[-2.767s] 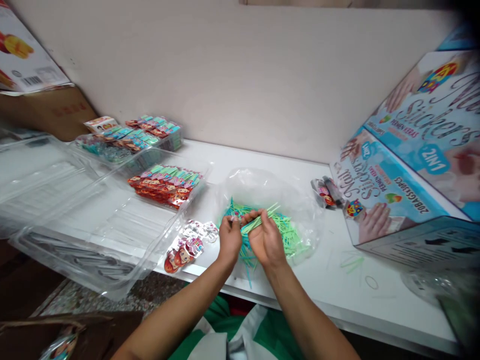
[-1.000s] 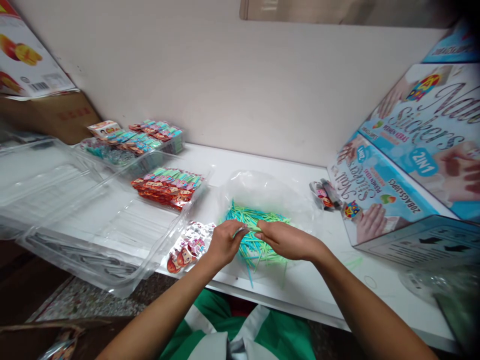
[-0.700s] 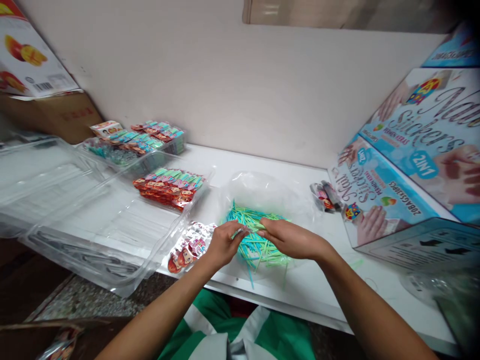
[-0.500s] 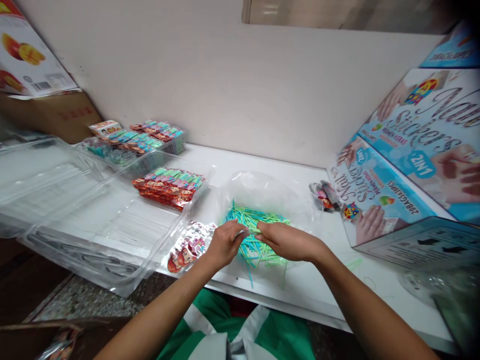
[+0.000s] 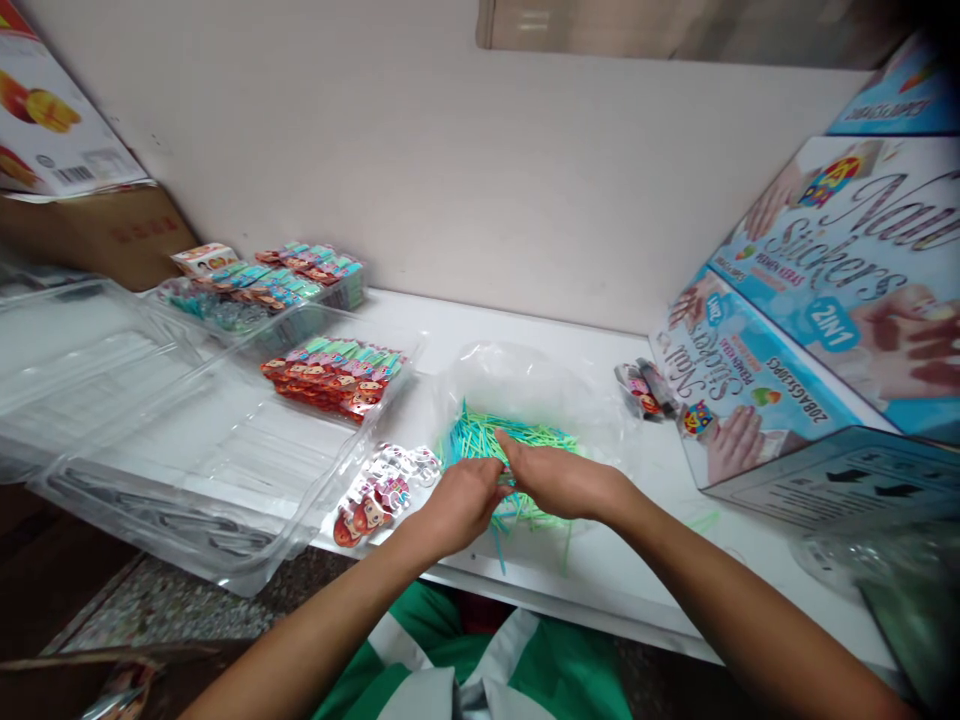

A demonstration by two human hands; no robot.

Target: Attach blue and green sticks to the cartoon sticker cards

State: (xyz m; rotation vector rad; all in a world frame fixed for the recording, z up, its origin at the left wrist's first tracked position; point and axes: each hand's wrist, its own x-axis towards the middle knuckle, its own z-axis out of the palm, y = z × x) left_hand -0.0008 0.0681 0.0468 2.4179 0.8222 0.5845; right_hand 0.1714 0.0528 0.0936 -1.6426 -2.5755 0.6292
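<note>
Over a heap of thin green and blue plastic sticks (image 5: 517, 432), my two hands meet fingertip to fingertip. My left hand (image 5: 466, 500) is closed on a small silvery piece, mostly hidden by the fingers now. My right hand (image 5: 562, 482) lies palm down with its thumb raised, its other fingers bent around a thin green stick that is largely covered. The sticks rest in an opened clear plastic bag (image 5: 525, 370). Just left of my left hand lie shiny silver cards (image 5: 375, 500) printed with a red-haired cartoon figure.
Large clear plastic trays (image 5: 187, 440) cover the left side of the table (image 5: 630, 590). A clear box of printed packs (image 5: 337, 375) and another filled box (image 5: 285, 280) stand behind. Blue Nail Stickers cartons (image 5: 757, 370) stack at right, near small dark packs (image 5: 643, 388).
Both hands have shifted slightly down and closer together. My left hand has turned so its back covers the silvery piece, and my right thumb has lifted.
</note>
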